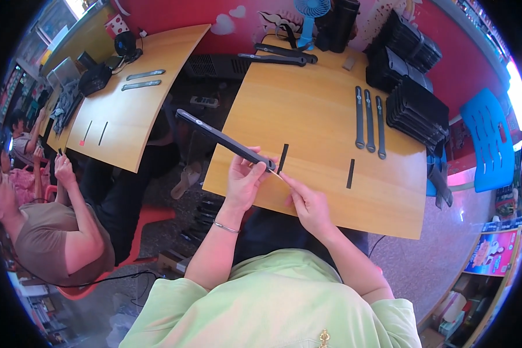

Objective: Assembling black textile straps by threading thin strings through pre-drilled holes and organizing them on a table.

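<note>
Wood tables point(307, 110): 2, 1 ctr, 1 upper left w/ 2 gray straps point(141, 85). L hand point(245, 180) grips 1 black strap point(217, 134), mid-frame; R hand point(310, 206), apart from L, pinches 1 thin stick point(277, 173) at strap's lower end. Ctr table: 3 dark straps point(369, 119) to right, 2 black strips point(351, 174) mid-frame, 1 fan point(312, 7) top ctr.

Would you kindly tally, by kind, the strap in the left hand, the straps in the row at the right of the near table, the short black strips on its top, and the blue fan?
Held strap, in the left hand: 1
Row straps: 3
Black strips: 2
Blue fan: 1
Total: 7
</note>
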{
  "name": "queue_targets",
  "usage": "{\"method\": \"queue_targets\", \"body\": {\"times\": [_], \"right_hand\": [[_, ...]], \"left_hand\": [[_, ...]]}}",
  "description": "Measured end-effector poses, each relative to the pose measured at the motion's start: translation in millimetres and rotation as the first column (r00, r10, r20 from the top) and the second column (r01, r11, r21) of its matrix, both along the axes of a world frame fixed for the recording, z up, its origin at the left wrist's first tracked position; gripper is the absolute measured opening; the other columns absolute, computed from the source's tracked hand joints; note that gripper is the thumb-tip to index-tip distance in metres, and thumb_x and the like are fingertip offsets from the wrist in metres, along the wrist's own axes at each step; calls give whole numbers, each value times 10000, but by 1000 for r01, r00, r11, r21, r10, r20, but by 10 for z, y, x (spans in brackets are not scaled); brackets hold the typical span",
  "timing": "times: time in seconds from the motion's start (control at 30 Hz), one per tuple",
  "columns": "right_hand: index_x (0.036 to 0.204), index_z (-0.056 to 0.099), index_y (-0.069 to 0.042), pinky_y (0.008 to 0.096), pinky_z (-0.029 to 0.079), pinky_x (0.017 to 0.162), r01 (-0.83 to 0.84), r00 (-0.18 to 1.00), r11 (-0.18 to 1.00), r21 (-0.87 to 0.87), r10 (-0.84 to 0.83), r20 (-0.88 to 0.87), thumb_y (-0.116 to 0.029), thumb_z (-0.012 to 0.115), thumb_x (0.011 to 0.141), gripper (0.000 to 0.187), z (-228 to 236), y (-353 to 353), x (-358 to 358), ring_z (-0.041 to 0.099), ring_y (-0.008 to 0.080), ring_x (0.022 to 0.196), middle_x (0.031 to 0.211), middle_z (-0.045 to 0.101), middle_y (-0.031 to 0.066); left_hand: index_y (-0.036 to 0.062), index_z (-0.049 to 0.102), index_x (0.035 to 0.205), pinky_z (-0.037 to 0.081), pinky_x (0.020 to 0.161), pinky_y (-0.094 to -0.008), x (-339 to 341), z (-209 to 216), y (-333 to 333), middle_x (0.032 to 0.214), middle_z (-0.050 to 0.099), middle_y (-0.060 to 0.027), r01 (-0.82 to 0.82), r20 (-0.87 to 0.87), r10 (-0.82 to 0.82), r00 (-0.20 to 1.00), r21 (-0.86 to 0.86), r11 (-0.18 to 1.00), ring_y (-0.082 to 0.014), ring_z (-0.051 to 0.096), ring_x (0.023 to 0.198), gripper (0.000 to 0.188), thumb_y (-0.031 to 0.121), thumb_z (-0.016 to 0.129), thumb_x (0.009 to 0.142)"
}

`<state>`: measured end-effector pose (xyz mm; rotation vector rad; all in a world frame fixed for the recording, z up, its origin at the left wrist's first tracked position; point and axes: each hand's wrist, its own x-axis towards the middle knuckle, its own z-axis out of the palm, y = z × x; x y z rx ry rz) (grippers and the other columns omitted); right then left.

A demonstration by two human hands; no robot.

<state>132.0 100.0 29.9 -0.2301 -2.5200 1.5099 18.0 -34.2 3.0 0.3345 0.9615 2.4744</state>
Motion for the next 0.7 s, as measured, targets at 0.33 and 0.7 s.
{"method": "queue_targets", "body": {"times": [0.33, 0.7], "right_hand": [[1261, 539, -208, 308, 474, 575, 3, 1000, 999, 34, -2, -21, -53, 498, 891, 404, 15, 11, -11, 593, 197, 576, 639, 566, 78], [1228, 560, -159, 289, 454, 552, 42, 998, 998, -35, -41, 46, -90, 473, 924, 323, 111, -3, -27, 558, 161, 551, 617, 572, 65]], "left_hand": [[64, 484, 1181, 516, 892, -401, -12, -26, 22, 1009, 620, -119, -28, -10, 28, 1000, 20, 999, -296, 593, 1035, 353, -22, 583, 853], [32, 551, 1109, 473, 910, -320, 21, 80, 61, 1012, 559, -41, -219, -330, 186, 925, -66, 973, -258, 577, 1076, 362, -104, 630, 782]]}}
